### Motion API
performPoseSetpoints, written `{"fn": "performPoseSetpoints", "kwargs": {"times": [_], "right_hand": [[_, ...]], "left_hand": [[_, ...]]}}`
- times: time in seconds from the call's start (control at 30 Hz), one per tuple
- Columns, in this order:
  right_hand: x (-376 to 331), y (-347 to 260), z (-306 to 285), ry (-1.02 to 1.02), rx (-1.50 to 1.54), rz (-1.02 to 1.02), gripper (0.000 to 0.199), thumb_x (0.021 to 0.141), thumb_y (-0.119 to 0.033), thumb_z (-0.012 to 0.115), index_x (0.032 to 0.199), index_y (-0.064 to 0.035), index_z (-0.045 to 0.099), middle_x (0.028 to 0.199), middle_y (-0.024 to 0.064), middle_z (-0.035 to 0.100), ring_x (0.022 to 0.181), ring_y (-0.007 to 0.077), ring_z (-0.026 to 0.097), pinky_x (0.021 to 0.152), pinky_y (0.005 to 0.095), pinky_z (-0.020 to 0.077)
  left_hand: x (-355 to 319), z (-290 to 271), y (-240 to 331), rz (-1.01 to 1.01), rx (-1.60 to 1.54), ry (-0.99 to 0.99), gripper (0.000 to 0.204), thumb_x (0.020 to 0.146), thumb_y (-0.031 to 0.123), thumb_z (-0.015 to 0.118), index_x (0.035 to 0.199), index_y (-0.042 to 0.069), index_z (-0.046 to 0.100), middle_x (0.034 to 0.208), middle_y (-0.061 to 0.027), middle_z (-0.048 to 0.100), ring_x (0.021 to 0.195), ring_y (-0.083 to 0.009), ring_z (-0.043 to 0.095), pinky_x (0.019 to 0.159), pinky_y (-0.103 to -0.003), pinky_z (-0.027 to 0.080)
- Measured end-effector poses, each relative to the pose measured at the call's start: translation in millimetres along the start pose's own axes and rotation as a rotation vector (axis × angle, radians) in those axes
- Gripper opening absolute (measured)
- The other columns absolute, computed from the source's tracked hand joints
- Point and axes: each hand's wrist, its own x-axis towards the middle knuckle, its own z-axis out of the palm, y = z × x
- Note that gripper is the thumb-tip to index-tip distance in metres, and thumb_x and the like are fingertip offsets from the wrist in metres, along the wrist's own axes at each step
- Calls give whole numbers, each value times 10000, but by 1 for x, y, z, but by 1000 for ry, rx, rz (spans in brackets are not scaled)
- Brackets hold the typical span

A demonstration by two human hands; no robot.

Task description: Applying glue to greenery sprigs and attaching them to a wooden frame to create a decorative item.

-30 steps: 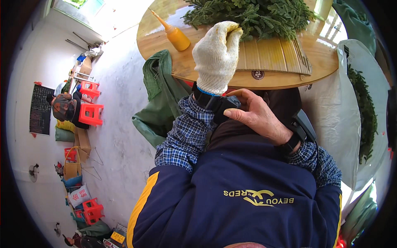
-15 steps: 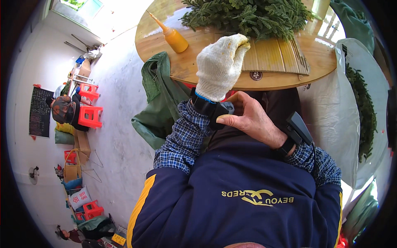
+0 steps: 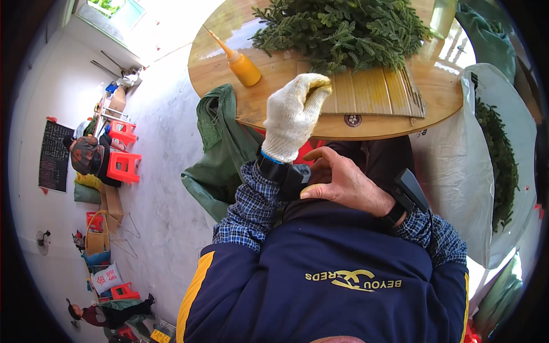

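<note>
My left hand [image 3: 293, 117], in a white knitted glove with yellow stains at the fingertips, is closed in a loose fist in front of the table edge. Nothing shows in its fingers. A black device [image 3: 295, 178] is strapped on that wrist, below a blue band. My bare right hand [image 3: 353, 186] curves around the device's right side, thumb and fingers apart in a C shape. Its thumb tip is beside the device; whether it touches, I cannot tell. Another black device [image 3: 410, 191] sits on my right wrist. Beyond the glove lies a ridged cardboard sheet [image 3: 372, 94] with yellow smears.
Green fir-like branches [image 3: 343, 34] are piled on the round wooden table [image 3: 251, 108]. An orange squeeze bottle [image 3: 245, 70] stands at its left. Green cloth [image 3: 220, 148] hangs by the table. A white sack [image 3: 452, 171] with greenery is at right. People and red stools [image 3: 124, 167] are far left.
My gloved left hand has come down toward my body and slightly left. My right thumb and fingers have opened a little around the wrist device. A person at far lower left has shifted.
</note>
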Motion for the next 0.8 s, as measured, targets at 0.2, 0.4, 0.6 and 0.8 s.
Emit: {"fn": "performPoseSetpoints", "kwargs": {"times": [0.2, 0.4, 0.6, 0.8], "right_hand": [[-10, 7, -33, 100, 319, 69, 399, 852, -151, 706, 1161, 9, 511, 929, 74, 635, 857, 117, 606, 770, 253, 499], [-18, 8, -55, 301, 422, 57, 188, 894, -107, 639, 1035, 1, 578, 870, 52, 643, 773, 98, 603, 727, 227, 488], [-14, 10, -67, 359, 433, 44, 121, 912, -129, 621, 900, -10, 603, 806, 32, 640, 739, 85, 592, 710, 213, 483], [-7, 21, -68, 360, 435, -68, 174, 925, -180, 618, 932, -7, 601, 798, 11, 610, 744, 67, 557, 696, 212, 468]], "left_hand": [[-23, -52, -11, -379, -206, 183, 124, 873, 23, 637, 992, -12, 635, 850, -30, 655, 697, -65, 597, 625, -211, 509], [-28, -96, -81, -527, -194, 460, 278, 864, 43, 655, 1130, 3, 585, 987, -81, 646, 859, -123, 615, 740, -243, 510], [20, -89, -126, -382, 64, 365, 527, 857, 118, 694, 1305, 14, 437, 1184, -133, 583, 1070, -212, 575, 945, -327, 448], [33, -84, -155, -489, 218, 197, 499, 840, 174, 713, 1249, 3, 484, 1167, -113, 589, 1066, -205, 569, 941, -325, 443]]}}
